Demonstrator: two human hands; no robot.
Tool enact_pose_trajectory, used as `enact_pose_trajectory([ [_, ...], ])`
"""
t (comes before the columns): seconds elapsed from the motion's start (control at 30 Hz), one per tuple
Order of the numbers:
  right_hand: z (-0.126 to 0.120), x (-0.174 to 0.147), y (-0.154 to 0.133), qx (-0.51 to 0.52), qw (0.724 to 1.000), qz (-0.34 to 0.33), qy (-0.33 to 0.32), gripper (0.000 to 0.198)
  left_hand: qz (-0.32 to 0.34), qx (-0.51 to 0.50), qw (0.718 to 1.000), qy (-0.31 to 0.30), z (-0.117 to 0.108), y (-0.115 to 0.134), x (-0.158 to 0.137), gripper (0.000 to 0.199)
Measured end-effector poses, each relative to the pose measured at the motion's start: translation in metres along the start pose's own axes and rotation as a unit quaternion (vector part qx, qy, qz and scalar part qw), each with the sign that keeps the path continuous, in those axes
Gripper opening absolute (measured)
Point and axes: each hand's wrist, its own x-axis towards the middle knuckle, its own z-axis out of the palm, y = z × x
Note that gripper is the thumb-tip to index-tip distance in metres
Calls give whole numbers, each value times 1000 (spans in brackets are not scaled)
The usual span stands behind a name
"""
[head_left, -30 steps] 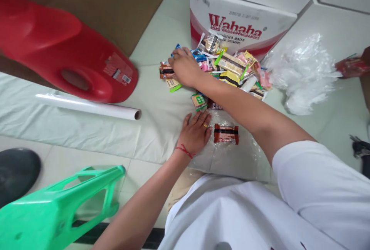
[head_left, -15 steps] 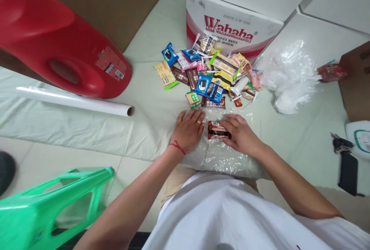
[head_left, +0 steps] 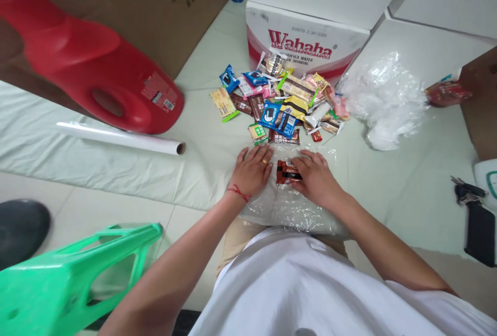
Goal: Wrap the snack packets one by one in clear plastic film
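A clear plastic bag (head_left: 298, 209) lies flat at the table's front edge. On it sits a brown-red wrapped snack (head_left: 284, 172) with a black band. My right hand (head_left: 316, 178) covers the snack's right end, its thumb and fingers gripping it from two sides. Just left of the snack, my left hand (head_left: 250, 173) rests palm down on the bag's left part, fingers stretched out. Beyond both hands spreads a pile of wrapped snacks (head_left: 295, 106) in blue, yellow, brown and pink. Its nearest packs lie close to my left fingertips.
Behind the pile stands a Wahaha carton (head_left: 306, 41). Crumpled clear plastic bags (head_left: 388, 103) lie to its right. A red jug (head_left: 135, 118) and a white tube (head_left: 124, 139) lie left. Keys (head_left: 468, 191) and a black phone-like object (head_left: 480, 232) are far right; a green stool (head_left: 58, 274) stands lower left.
The camera view has shifted slightly. My right hand and the wrapped snack sit a little further left, with more of the snack under the fingers. My left hand stays flat on the bag.
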Motion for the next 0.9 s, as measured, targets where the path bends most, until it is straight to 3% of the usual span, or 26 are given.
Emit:
enact_pose_trajectory([
  [0.2, 9, 4, 1, 2, 1000, -24, 14, 53, -2, -2, 1000, -2, -1, 1, 1, 53],
  [0.4, -8, -12, 18, 93, 994, 6, 62, 58, -2, 0, 1000, -9, -1, 2, 0, 54],
  [0.5, -13, -18, 9, 112, 992, -22, 59, 60, -3, -2, 1000, -10, -1, 1, 0, 53],
  [0.6, -5, -16, -11, 88, 994, -62, 29, 59, -2, -2, 1000, -5, -2, 0, 0, 52],
  [0.7, 9, -11, -26, 47, 998, -53, 3, 58, -1, -1, 1000, -11, -3, 0, 0, 52],
  [0.9, 21, -12, -20, 38, 998, -49, 15, 76, -2, -9, 1000, -9, -5, 1, 1, 52],
])
